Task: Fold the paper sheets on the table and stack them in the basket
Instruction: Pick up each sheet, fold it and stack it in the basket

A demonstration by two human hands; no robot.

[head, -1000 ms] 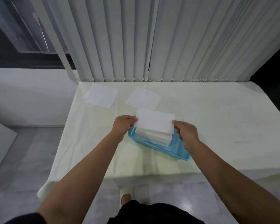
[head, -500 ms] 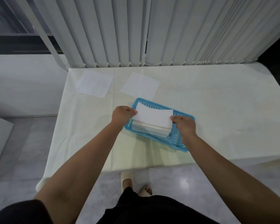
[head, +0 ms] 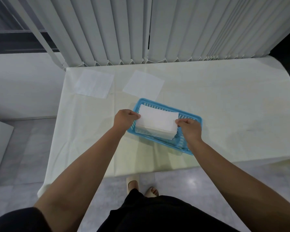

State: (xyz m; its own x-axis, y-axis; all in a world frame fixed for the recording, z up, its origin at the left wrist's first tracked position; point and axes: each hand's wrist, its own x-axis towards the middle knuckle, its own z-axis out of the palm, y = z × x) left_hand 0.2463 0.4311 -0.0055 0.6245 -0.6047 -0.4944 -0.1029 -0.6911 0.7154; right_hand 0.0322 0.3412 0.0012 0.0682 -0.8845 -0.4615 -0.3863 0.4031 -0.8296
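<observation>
A blue slotted basket sits on the cream-covered table, near its front edge. Inside it lies a stack of folded white sheets. A folded white sheet rests on top of that stack, pinched at its left end by my left hand and at its right end by my right hand. Two unfolded white sheets lie flat farther back: one at the far left, one beside it, just behind the basket.
Vertical blinds hang along the table's far edge. The tablecloth drapes over the left and front sides. Grey tiled floor and my feet show below the front edge. A white wall stands at the left.
Both hands lowered the folded sheet from above the basket down onto the stack inside it. The view tilted downward, so the basket's far rim now shows.
</observation>
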